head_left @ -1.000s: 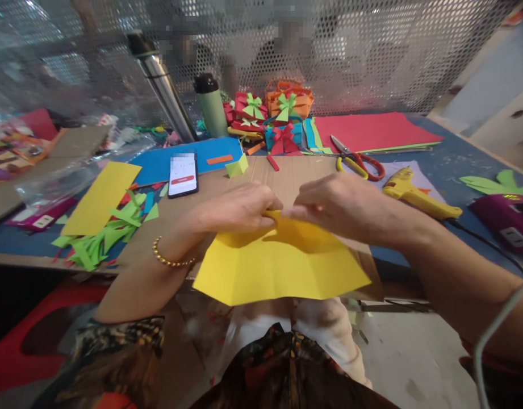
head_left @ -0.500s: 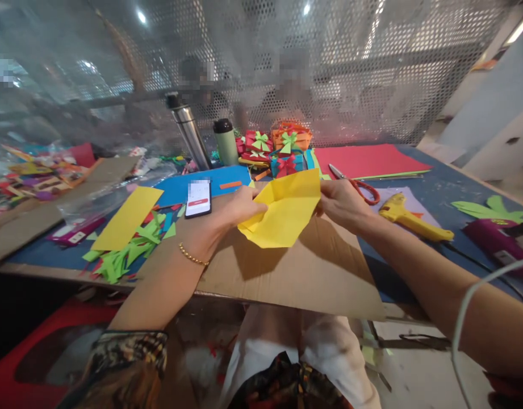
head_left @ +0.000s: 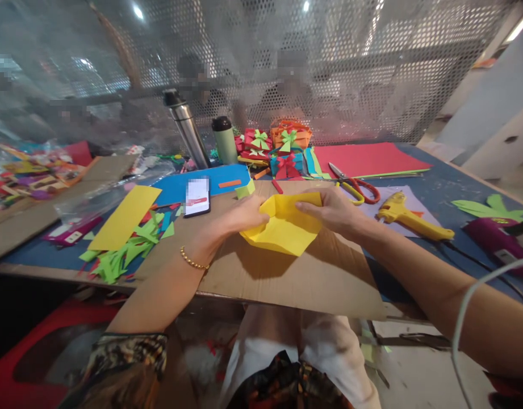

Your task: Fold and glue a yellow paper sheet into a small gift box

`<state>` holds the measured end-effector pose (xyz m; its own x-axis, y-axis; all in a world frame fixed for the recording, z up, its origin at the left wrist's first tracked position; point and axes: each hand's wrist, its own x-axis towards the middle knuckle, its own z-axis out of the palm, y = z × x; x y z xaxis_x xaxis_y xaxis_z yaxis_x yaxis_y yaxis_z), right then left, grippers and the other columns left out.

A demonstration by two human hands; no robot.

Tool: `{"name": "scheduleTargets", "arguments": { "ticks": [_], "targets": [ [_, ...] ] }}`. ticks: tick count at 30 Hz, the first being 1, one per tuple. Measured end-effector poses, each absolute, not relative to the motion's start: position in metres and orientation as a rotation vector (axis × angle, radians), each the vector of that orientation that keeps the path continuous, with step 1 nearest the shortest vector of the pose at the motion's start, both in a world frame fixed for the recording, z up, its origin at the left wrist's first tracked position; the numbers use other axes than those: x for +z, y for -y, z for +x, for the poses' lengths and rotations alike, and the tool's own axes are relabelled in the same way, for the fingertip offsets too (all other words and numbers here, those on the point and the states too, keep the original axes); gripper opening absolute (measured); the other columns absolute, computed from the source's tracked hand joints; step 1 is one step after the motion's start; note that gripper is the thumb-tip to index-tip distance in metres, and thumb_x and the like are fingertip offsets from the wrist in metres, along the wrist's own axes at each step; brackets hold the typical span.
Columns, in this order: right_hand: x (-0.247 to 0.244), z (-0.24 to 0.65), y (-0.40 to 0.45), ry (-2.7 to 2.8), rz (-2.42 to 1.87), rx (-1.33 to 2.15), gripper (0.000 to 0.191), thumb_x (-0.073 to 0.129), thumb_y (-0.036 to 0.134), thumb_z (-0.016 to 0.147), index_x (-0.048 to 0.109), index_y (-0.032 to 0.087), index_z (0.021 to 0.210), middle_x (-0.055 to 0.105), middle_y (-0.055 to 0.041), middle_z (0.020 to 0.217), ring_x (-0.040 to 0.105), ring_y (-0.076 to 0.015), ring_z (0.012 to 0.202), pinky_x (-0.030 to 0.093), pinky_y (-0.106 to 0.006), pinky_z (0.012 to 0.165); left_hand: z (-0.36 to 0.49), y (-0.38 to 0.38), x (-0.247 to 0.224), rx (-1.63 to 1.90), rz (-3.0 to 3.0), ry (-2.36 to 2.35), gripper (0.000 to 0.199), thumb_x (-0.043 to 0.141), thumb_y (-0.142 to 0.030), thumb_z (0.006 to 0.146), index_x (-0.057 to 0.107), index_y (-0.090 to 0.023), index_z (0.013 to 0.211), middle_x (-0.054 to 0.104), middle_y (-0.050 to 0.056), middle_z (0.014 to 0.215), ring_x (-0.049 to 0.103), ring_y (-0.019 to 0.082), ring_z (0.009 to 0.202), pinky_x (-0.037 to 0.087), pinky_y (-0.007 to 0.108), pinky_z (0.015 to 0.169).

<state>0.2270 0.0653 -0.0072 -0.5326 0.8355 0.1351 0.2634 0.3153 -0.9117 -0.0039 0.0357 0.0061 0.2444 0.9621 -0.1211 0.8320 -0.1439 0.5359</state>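
Note:
A yellow sheet of paper [head_left: 289, 230], creased and partly folded up along its far side and left end, is held just over a cardboard sheet [head_left: 261, 284]. My left hand [head_left: 246, 218] pinches its left end, thumb inside the fold. On the right, my right hand [head_left: 327, 210] grips the raised far corner, with the thumb on the inner face and the fingers hidden behind. Beyond my right hand lie scissors [head_left: 359, 187] with red and yellow handles. A yellow glue gun [head_left: 412, 218] rests to the right on a pale sheet.
A phone [head_left: 197, 196], a yellow strip [head_left: 127, 216] and green paper scraps [head_left: 136, 250] lie left. Behind stand a steel flask [head_left: 188, 128], a green bottle [head_left: 224, 142] and several small paper boxes with bows [head_left: 287, 165]. Red sheets [head_left: 372, 160] lie back right, a purple tool [head_left: 497, 244] far right.
My right hand has shifted its grip from behind the paper's right edge to its far corner, thumb now inside. The paper has tipped flatter, uncovering the scissors' yellow handle and a green piece behind it.

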Motion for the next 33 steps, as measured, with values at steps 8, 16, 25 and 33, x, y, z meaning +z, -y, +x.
{"name": "scheduleTargets", "arguments": {
  "ticks": [8, 16, 25, 33],
  "targets": [
    [-0.002, 0.227, -0.061, 1.836, -1.002, 1.406, 0.025, 0.081, 0.044, 0.073, 0.078, 0.021, 0.082, 0.080, -0.0067, 0.088, 0.072, -0.0209, 0.071, 0.058, -0.031, 0.060, 0.009, -0.028, 0.019, 0.310, 1.975, -1.794, 0.015, 0.056, -0.022, 0.077, 0.056, -0.018, 0.062, 0.048, -0.002, 0.059, 0.043, 0.010, 0.053, 0.027, 0.026, 0.050],
    [0.002, 0.227, -0.055, 1.631, -0.946, 1.625, 0.040, 0.091, 0.044, 0.063, 0.080, 0.018, 0.090, 0.081, -0.0094, 0.095, 0.074, -0.0211, 0.075, 0.058, -0.029, 0.060, 0.019, -0.020, 0.024, 0.310, 1.947, -1.833, 0.020, 0.056, -0.018, 0.074, 0.049, -0.019, 0.055, 0.041, -0.004, 0.056, 0.039, 0.010, 0.053, 0.025, 0.029, 0.052],
    [0.000, 0.227, -0.058, 1.657, -0.914, 1.602, 0.039, 0.093, 0.049, 0.060, 0.081, 0.022, 0.085, 0.082, -0.0077, 0.094, 0.073, -0.0200, 0.070, 0.057, -0.029, 0.059, 0.024, -0.014, 0.029, 0.320, 1.937, -1.866, 0.022, 0.054, -0.015, 0.077, 0.049, -0.018, 0.055, 0.043, -0.003, 0.057, 0.040, 0.010, 0.052, 0.020, 0.030, 0.051],
    [0.002, 0.228, -0.057, 1.640, -0.901, 1.608, 0.036, 0.094, 0.052, 0.058, 0.082, 0.024, 0.079, 0.081, -0.0085, 0.087, 0.072, -0.0222, 0.067, 0.058, -0.033, 0.058, 0.025, -0.013, 0.030, 0.315, 1.935, -1.873, 0.024, 0.056, -0.015, 0.077, 0.048, -0.019, 0.054, 0.042, -0.004, 0.056, 0.038, 0.010, 0.052, 0.019, 0.031, 0.051]
  ]
}}
